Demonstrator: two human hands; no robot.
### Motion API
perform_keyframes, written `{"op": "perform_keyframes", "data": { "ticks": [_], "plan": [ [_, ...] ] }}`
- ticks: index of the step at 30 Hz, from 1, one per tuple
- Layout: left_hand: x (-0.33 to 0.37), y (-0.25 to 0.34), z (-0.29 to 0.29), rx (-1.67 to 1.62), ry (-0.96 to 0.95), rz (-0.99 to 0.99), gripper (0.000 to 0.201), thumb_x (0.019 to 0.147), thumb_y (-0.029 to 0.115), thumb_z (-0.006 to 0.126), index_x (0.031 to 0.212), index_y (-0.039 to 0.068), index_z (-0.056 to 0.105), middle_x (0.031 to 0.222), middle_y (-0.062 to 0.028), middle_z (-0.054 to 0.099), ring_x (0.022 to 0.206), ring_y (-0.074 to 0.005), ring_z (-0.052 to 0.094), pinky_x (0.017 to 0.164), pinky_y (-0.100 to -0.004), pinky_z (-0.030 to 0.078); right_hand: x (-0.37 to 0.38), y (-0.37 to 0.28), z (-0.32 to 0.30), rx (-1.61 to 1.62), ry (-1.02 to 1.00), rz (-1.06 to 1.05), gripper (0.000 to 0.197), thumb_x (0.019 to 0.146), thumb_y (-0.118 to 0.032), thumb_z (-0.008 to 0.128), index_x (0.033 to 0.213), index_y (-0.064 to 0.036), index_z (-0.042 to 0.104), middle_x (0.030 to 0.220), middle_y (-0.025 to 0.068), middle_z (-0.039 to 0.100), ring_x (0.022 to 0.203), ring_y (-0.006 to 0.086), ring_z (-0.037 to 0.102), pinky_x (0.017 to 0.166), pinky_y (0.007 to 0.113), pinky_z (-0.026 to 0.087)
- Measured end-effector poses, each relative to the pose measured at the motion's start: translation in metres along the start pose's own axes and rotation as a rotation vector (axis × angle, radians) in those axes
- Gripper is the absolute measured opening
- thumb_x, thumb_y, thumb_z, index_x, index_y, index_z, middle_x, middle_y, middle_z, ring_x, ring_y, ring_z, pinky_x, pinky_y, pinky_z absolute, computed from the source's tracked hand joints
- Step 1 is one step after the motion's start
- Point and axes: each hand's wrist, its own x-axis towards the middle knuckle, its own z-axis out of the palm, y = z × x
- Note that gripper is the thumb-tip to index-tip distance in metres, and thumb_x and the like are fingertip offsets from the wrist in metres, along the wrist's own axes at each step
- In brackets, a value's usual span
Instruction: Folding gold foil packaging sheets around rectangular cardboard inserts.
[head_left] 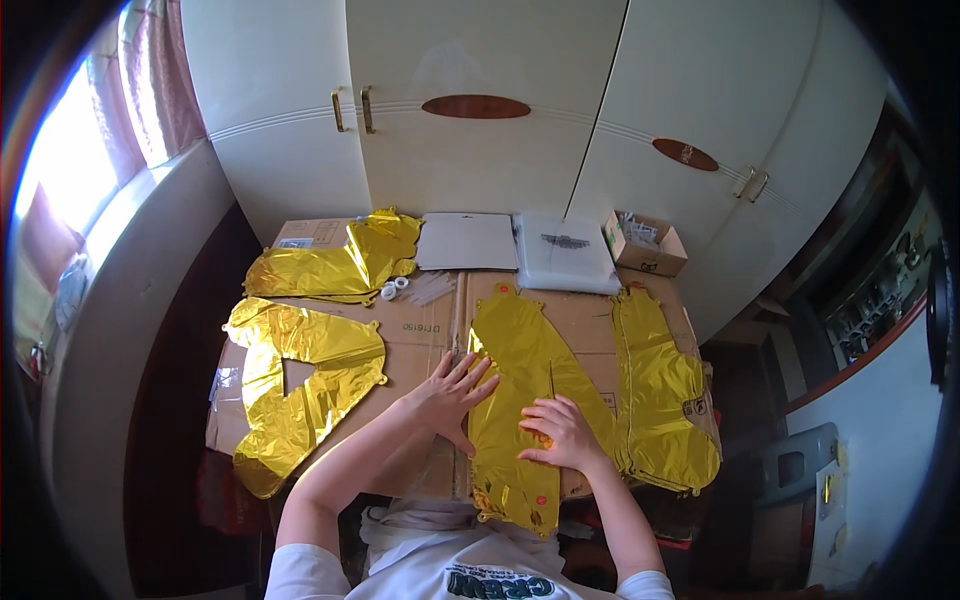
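Note:
A flat, deflated gold foil balloon (515, 350) lies lengthwise before me, its lower end hanging past the near edge of the cardboard. Across its left edge rests my left hand (450, 395), open, with fingers spread. My right hand (566, 436) lies on the foil further right; its fingers bend loosely, apart from the thumb, and I see nothing held. An orange patch shows on the foil between them, perhaps a reflection. Two small red dots mark the balloon's top and bottom. To the right is another gold foil balloon (655, 390), with a further letter-shaped foil balloon (335, 365) on the left.
More folded gold foil (320, 270) lies at the back left of the cardboard (425, 345). Near it are white tape rolls (389, 291) and clear straws (430, 290). Along the back stand a grey-white board (467, 242), a plastic-wrapped stack (565, 265) and a small open box (645, 250).

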Motion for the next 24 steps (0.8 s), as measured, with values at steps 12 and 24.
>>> {"op": "perform_keyframes", "data": {
  "ticks": [12, 24],
  "plan": [
    [0.000, -0.002, 0.003, 0.028, 0.057, 0.021, 0.141, 0.051, 0.089, 0.063, 0.152, 0.000, 0.021, 0.157, -0.0272, 0.018, 0.145, -0.0468, 0.018, 0.114, -0.0641, 0.017, 0.020, -0.046, 0.027, -0.002, -0.137, -0.157, 0.035, 0.088, -0.033, 0.065, 0.116, -0.0117, 0.065, 0.129, 0.0045, 0.059, 0.126, 0.0223, 0.051, 0.111, 0.045, 0.033],
    [0.005, -0.022, 0.018, -0.030, 0.265, -0.066, 0.095, 0.087, 0.074, 0.043, 0.145, 0.000, 0.038, 0.151, -0.0164, 0.038, 0.144, -0.0280, 0.032, 0.115, -0.0534, 0.022, 0.017, -0.050, 0.028, 0.025, -0.184, -0.113, 0.041, 0.090, -0.032, 0.061, 0.128, -0.0155, 0.061, 0.132, 0.0061, 0.056, 0.127, 0.0223, 0.049, 0.112, 0.045, 0.032]
  ]
}}
